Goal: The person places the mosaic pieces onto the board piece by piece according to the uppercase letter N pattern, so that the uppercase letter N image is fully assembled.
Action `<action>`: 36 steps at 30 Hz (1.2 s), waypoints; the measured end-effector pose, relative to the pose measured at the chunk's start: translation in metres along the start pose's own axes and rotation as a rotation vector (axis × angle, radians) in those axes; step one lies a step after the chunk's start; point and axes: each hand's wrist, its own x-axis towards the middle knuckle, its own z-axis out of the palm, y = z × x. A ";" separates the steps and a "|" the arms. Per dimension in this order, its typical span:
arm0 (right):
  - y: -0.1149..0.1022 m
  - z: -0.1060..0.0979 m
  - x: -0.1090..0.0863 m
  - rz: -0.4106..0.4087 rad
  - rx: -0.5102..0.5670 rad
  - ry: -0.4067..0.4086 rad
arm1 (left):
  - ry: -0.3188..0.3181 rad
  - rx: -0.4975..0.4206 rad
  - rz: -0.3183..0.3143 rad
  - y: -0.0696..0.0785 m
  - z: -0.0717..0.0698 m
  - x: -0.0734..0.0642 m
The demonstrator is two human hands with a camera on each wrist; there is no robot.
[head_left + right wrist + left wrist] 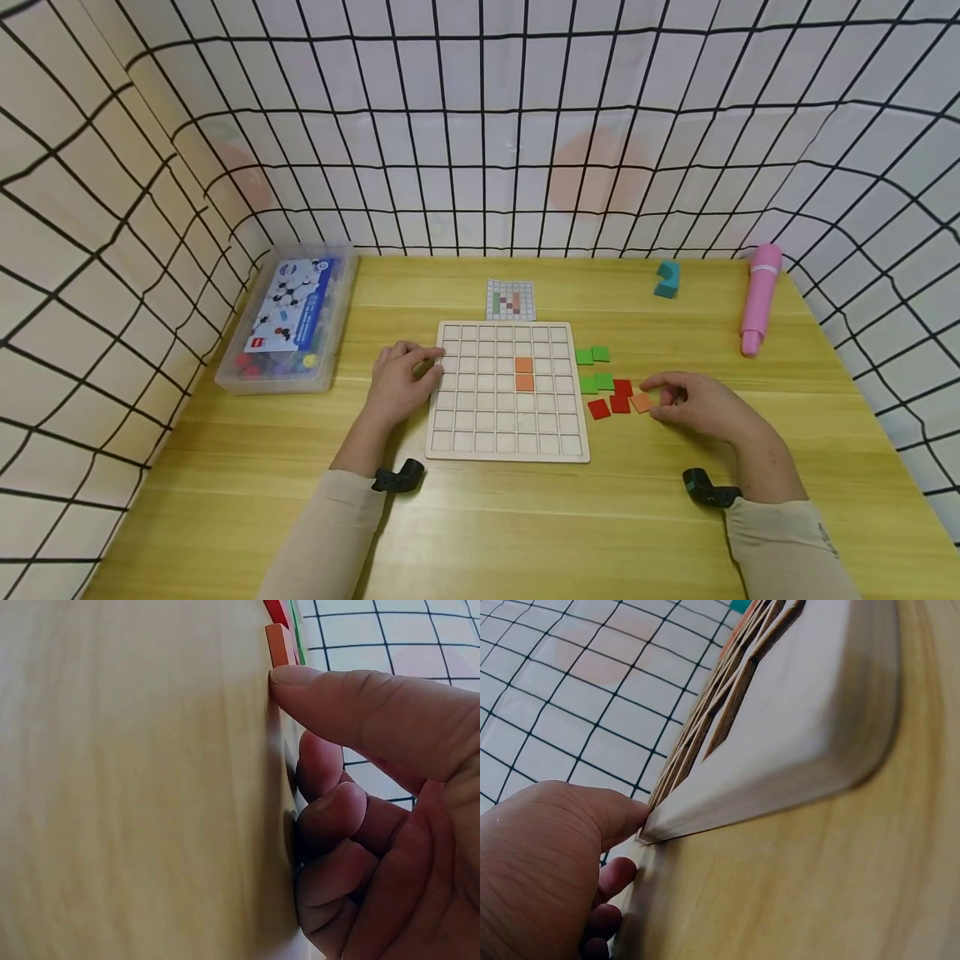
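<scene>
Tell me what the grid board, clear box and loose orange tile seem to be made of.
Grid board: probably pale, smooth wood; its cells show browned edges in the left wrist view.
Clear box: likely glossy plastic; coloured pieces show through its wall.
Loose orange tile: evenly coloured, perhaps painted wood or plastic; the look leaves that open.

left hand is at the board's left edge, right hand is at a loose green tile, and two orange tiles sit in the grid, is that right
Not quite: the right hand is at a loose orange tile, not a green one, as the head view shows. The rest holds.
</scene>
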 end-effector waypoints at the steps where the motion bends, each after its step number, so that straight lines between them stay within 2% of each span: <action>1: 0.000 0.000 0.000 0.000 0.001 0.000 | 0.002 0.002 0.002 0.000 0.000 0.000; 12: 0.002 0.000 0.000 -0.001 -0.009 0.005 | 0.011 0.010 0.010 0.000 0.000 0.000; 27: -0.001 0.002 0.000 0.040 -0.027 0.012 | 0.015 0.000 -0.004 0.001 0.000 0.000; 36: -0.004 0.002 -0.001 0.030 -0.044 0.022 | 0.019 0.003 0.005 -0.001 0.001 0.000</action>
